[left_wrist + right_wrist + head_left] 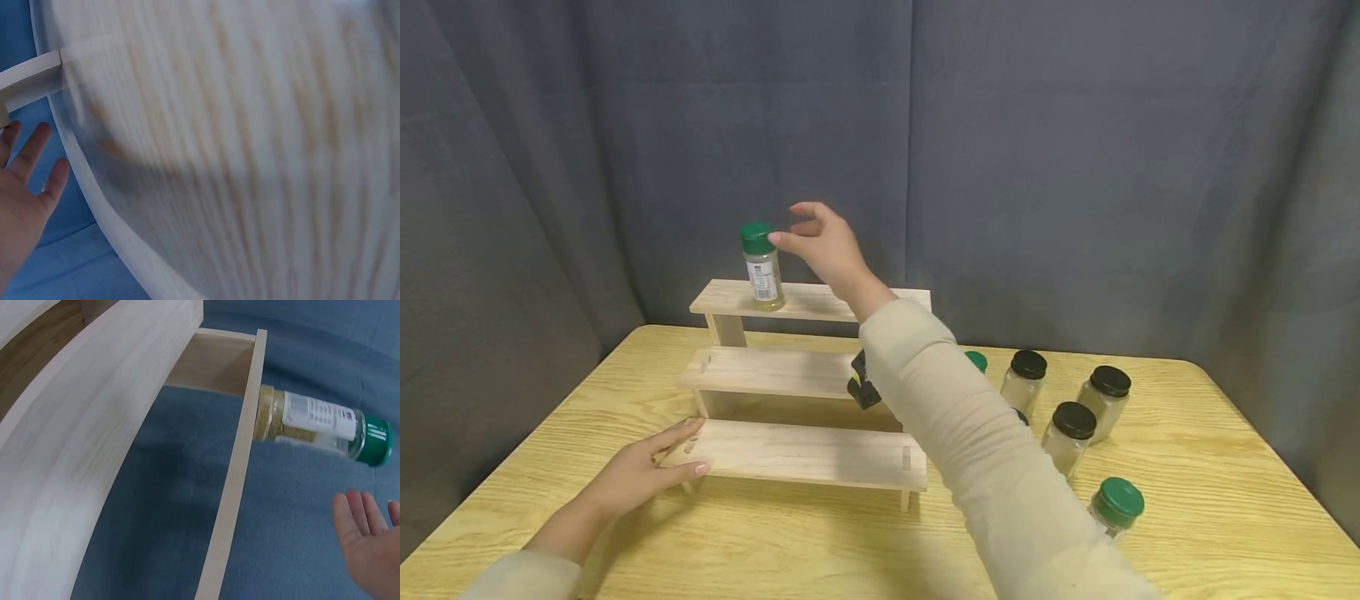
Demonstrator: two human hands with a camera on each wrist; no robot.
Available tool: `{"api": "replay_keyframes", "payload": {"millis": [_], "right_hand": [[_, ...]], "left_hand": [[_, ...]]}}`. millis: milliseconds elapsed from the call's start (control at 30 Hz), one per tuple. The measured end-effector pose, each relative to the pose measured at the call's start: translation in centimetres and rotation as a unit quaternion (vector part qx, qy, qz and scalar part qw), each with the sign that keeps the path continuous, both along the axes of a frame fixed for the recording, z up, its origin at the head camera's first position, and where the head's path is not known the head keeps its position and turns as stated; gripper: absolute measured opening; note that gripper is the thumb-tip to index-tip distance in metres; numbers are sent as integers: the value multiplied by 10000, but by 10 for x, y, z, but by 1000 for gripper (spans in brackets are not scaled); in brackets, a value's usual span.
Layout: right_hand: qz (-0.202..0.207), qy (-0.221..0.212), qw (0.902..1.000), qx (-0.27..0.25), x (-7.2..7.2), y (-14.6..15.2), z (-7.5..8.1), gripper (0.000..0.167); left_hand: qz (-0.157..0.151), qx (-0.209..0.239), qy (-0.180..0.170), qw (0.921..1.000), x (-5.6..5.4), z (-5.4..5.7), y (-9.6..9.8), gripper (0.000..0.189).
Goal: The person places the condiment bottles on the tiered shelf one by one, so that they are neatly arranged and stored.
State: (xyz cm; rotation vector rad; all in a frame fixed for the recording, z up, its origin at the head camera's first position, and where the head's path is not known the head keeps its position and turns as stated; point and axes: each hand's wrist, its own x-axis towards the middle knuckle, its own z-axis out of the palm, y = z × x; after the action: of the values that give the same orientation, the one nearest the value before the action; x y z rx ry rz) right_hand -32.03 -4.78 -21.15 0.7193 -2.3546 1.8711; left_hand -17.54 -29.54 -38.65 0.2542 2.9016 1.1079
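Observation:
A spice jar [763,268] with a green lid and a white label stands upright near the left end of the top step of a three-step wooden rack [805,454]. Just right of its lid is my right hand [829,247], thumb and fingers apart. The right wrist view shows a gap between that hand's fingers [359,512] and the green lid [376,441]. My left hand [636,471] rests at the left end of the lowest step, fingers extended and the thumb at its front edge. In the left wrist view its fingers [28,153] are spread.
Right of the rack stand several jars, some with black lids [1075,420] and some with green lids [1118,500]; my right sleeve [977,433] hides part of the group. A wood-grain table [1210,467] carries everything. Grey curtains [1075,167] hang behind and at both sides.

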Motion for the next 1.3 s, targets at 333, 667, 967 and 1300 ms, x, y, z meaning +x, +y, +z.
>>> {"api": "replay_keyframes", "payload": {"millis": [333,667,967,1300], "right_hand": [[-190,-130,9997,-33,4,42,6,53],[9,-195,9998,-93,16,60,9,52],[116,-68,9999,-13,34,80,13,50],[94,126,9999,-64,42,112,12,49]], "left_hand": [[-137,-246,-4,9996,-12,2,3,70],[-186,-102,47,9998,-11,4,-3,68],[-138,-155,-62,9998,-12,3,-7,68],[-134,-222,-94,9996,-14,2,-6,68]]}}
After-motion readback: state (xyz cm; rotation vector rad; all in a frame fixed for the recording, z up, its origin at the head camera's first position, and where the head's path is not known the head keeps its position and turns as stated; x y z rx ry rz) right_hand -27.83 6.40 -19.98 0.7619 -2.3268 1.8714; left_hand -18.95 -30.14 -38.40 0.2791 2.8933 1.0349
